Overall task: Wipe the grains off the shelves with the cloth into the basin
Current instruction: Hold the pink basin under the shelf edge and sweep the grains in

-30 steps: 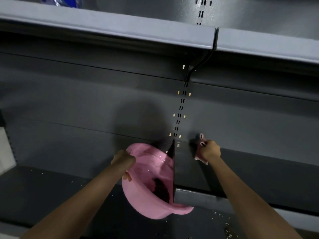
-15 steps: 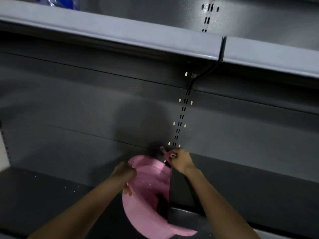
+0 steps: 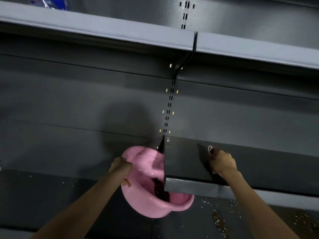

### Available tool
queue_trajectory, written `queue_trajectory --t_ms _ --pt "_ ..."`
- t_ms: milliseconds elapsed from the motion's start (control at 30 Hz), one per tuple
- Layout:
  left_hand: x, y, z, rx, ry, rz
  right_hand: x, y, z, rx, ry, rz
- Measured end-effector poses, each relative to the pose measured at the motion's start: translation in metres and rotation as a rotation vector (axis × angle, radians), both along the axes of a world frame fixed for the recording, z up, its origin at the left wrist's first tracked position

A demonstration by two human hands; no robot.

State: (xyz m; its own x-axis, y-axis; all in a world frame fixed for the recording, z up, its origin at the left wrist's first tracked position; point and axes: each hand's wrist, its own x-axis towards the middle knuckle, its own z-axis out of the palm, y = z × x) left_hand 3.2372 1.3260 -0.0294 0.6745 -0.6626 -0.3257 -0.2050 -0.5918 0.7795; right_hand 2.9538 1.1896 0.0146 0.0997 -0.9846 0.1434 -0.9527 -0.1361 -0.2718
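Observation:
A pink basin (image 3: 146,195) hangs tilted against the left end of a dark grey shelf (image 3: 259,163). My left hand (image 3: 120,167) grips its near rim. Dark grains (image 3: 160,189) lie in the bottom of the basin beside the shelf's end. My right hand (image 3: 221,162) rests on top of the shelf, well right of the basin, and holds a pink cloth (image 3: 211,150) bunched under the fingers; only a small corner of the cloth shows.
A lighter grey shelf (image 3: 120,33) runs overhead. A slotted upright (image 3: 170,104) runs down the back panel to the shelf's left end. The bottom shelf (image 3: 250,214) below carries scattered pale grains (image 3: 219,221). A blue-and-white package (image 3: 48,3) sits on the upper shelf at left.
My right hand has moved with the cloth from the basin's edge rightward along the shelf top. The left hand and the basin have stayed at the shelf's left end.

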Motion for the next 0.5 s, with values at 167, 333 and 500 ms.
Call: queue_trajectory --t_ms 167,333,500 --pt "-0.006 0.006 -0.002 0.022 -0.017 0.014 0.057 0.062 0.010 0.101 -0.047 0.206" --pt "-0.011 0.012 0.004 0.025 -0.008 -0.009 0.123 0.091 0.015 0.174 -0.258 0.420" --pt "-0.004 0.012 -0.003 0.002 -0.015 -0.004 0.105 0.067 0.034 0.002 -0.399 0.372"
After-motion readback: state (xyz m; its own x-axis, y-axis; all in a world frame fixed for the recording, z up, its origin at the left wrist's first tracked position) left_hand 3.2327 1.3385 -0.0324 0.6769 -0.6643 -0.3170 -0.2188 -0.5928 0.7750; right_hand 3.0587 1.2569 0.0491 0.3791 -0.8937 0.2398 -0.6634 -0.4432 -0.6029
